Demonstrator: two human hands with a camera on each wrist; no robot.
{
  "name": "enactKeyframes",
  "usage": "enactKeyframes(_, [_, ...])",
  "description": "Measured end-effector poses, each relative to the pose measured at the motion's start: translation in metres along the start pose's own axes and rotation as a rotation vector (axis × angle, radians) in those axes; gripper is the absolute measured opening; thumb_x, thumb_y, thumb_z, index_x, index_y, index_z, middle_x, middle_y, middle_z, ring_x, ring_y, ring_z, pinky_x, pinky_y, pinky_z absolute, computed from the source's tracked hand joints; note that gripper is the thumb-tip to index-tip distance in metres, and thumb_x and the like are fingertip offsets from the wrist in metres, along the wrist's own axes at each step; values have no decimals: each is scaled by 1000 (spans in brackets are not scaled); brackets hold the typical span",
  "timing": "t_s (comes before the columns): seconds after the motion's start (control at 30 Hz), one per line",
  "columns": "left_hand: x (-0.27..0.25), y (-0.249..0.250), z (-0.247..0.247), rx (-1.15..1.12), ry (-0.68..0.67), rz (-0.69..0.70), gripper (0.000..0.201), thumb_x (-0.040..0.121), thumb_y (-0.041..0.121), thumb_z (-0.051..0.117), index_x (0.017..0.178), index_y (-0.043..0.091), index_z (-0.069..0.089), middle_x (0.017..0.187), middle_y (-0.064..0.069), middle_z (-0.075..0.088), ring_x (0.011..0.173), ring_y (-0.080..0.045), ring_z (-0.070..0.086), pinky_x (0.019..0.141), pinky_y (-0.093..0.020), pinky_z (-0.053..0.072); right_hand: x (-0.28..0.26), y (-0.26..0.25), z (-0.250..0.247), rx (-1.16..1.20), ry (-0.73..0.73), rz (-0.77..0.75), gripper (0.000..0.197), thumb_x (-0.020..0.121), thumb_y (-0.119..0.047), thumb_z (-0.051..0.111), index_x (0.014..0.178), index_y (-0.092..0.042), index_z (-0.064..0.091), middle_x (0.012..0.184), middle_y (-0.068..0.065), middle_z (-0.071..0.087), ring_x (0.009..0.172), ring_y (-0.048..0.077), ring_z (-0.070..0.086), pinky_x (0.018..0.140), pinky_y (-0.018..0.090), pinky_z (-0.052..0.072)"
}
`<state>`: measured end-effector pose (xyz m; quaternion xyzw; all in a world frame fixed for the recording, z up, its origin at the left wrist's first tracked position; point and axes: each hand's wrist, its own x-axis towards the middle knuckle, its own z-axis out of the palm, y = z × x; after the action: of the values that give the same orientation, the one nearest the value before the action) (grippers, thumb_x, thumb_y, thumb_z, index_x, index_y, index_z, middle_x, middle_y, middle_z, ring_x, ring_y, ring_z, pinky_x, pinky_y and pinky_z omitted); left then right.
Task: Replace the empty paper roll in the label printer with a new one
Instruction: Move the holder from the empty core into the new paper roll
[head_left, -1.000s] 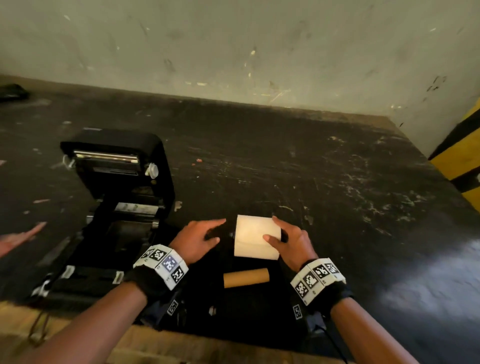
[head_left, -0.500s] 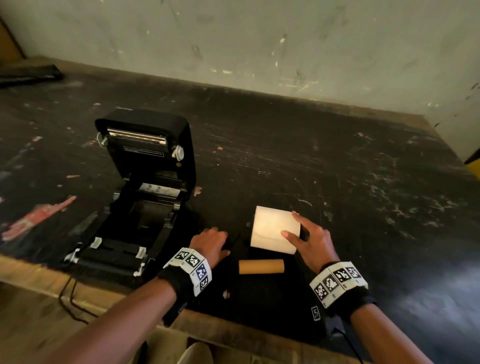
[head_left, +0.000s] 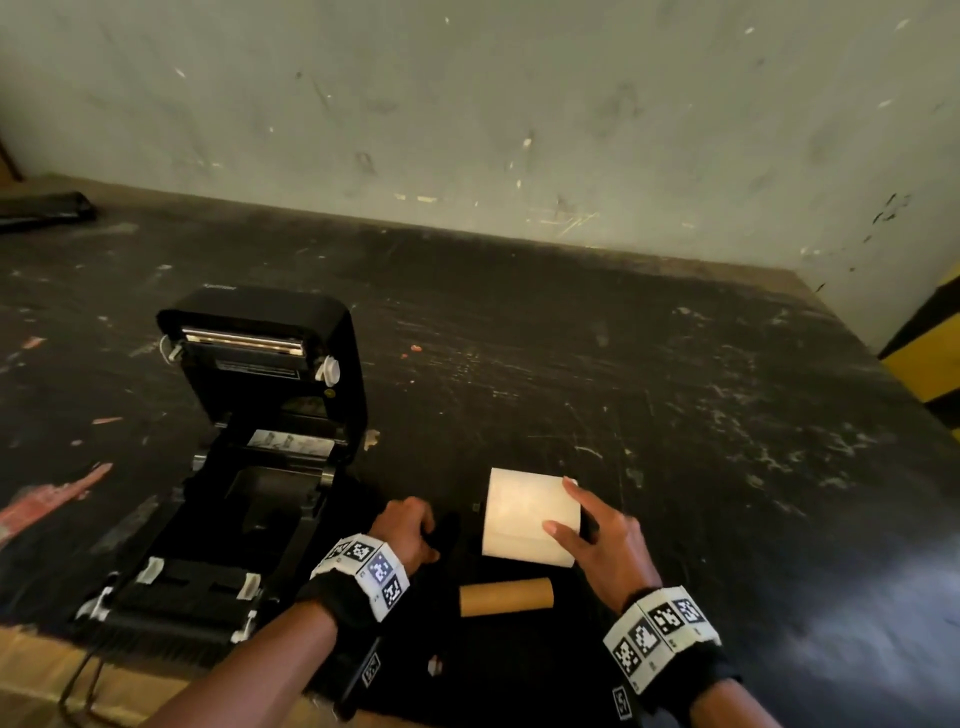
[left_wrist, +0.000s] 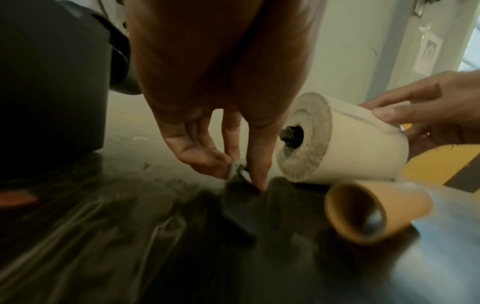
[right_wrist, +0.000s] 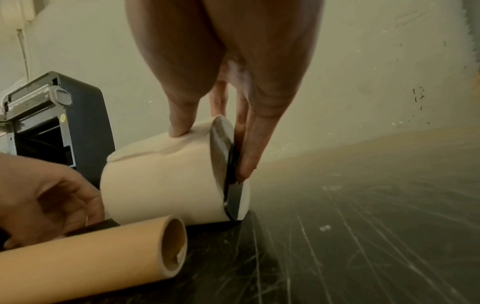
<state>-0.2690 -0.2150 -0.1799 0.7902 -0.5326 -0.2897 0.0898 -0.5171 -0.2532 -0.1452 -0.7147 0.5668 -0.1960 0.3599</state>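
Note:
The black label printer (head_left: 270, 395) stands open at the left, its lid up and its roll bay bare. A new white paper roll (head_left: 524, 514) lies on its side on the dark table, a black spindle (left_wrist: 292, 133) through its core. My right hand (head_left: 563, 506) grips the roll, thumb on the paper and fingers (right_wrist: 249, 152) against the black end disc (right_wrist: 223, 152). Left of the roll, my left hand (left_wrist: 241, 174) pinches a small black end piece (left_wrist: 237, 171) down on the table. The empty brown cardboard core (head_left: 506, 596) lies just in front of the roll.
A scuffed pale wall (head_left: 519, 130) closes the back of the scratched black table (head_left: 675, 389). A yellow-and-black striped post (head_left: 930, 353) stands at the right. The wooden front edge (head_left: 47, 665) carries a cable (head_left: 78, 686). A dark flat object (head_left: 41, 208) lies far left.
My left hand has left the roll's left end and dropped to the table beside it, now pinching the small black piece. My right hand stays on the roll.

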Motion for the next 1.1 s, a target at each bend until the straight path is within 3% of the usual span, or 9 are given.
enactKeyframes(0.07, [7,3,-4,-121,59,14,27,68,19,78,70,26,53,101,-7,64,94,-24,63,81,-31,50,1,-1,-1,-8,-9,-2,62,83,-40,65,139,-31,40,138,7,52,126,19,49,105,34,40])
enactKeyframes(0.17, [16,9,-10,-322,126,29,25,67,11,78,63,23,56,80,-10,68,81,-29,68,76,-38,57,4,-2,-2,-18,-21,-2,62,84,-40,64,139,-31,39,141,5,49,128,19,47,106,34,39])
enactKeyframes(0.23, [22,14,-11,-397,149,48,22,68,9,76,62,21,59,75,-12,71,73,-27,69,72,-44,59,4,-3,-4,-22,-15,-5,61,84,-39,65,139,-31,40,140,5,50,127,18,48,106,35,40])
enactKeyframes(0.43, [20,34,-4,-461,126,150,31,80,0,64,66,27,57,67,-6,66,65,-29,67,64,-41,60,5,-3,-4,-14,-14,-13,61,84,-39,65,139,-30,40,138,5,53,124,17,51,103,32,41])
enactKeyframes(0.5, [20,34,-3,-481,109,175,28,81,-2,61,71,24,59,68,-4,66,68,-31,68,63,-41,60,5,-3,-5,-13,-23,-8,61,84,-39,65,139,-30,39,138,5,52,124,17,51,102,31,41])
enactKeyframes(0.63, [22,31,-4,-523,81,193,15,81,-1,64,84,14,62,69,0,66,57,-20,65,55,-29,59,4,-3,-5,-7,-22,-25,61,85,-36,64,140,-28,39,137,5,52,123,16,51,97,25,40])
enactKeyframes(0.8, [20,37,-4,-574,75,189,14,81,0,65,95,1,64,77,-11,67,55,-15,64,47,-19,54,3,-3,-5,2,-31,-13,61,86,-37,63,140,-29,37,138,6,51,124,17,50,99,28,41])
enactKeyframes(0.97, [16,39,0,-565,66,234,17,82,0,63,99,3,64,86,-12,69,71,-21,69,50,-17,55,2,-3,-5,6,-38,-1,62,86,-36,63,141,-30,37,139,6,50,125,18,48,100,31,42])
enactKeyframes(1.1, [13,37,6,-608,52,232,15,82,0,63,94,8,65,84,-7,68,76,-14,67,55,-20,57,1,-3,-5,8,-32,0,62,85,-36,64,141,-29,37,139,6,50,125,18,49,101,31,41])
